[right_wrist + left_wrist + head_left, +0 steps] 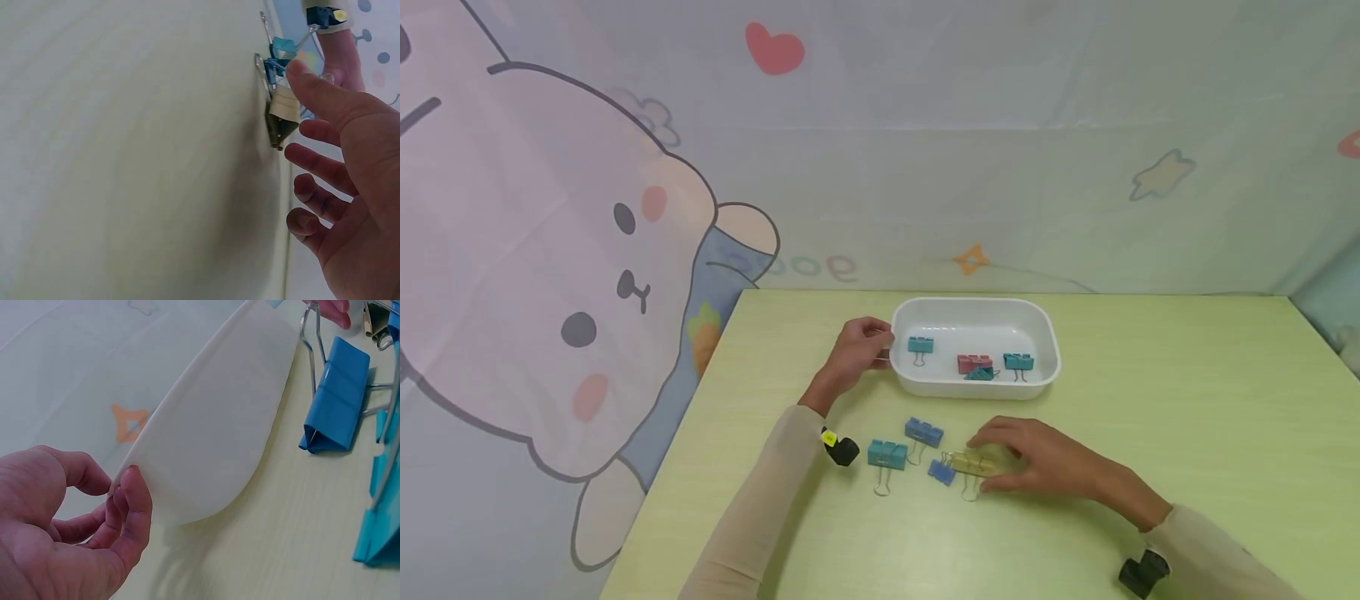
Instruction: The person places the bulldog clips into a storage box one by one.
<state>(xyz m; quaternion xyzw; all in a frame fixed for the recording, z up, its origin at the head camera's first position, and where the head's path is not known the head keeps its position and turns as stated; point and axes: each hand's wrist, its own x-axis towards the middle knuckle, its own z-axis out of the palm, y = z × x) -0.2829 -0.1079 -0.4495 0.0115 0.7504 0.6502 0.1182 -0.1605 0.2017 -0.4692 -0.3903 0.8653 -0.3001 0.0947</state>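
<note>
My left hand [854, 354] pinches the left end of a white plastic tray [977, 389] at its rim, thumb and fingertips meeting there in the left wrist view. Around a yellow binder clip [972, 463] on the table, my right hand [1037, 457] reaches with thumb and fingers spread apart. In the right wrist view that clip [284, 106] stands just beyond the fingertips, with a gap between. Beside it lie a small blue binder clip [942, 472], a larger blue binder clip [924, 432] and a teal binder clip [887, 454].
Inside the tray sit a light teal clip [921, 344] at the left, a pink clip [973, 363] with a dark teal clip [980, 374] against it, and another teal clip [1018, 361]. A printed curtain [925, 167] hangs behind the light green table [1187, 392].
</note>
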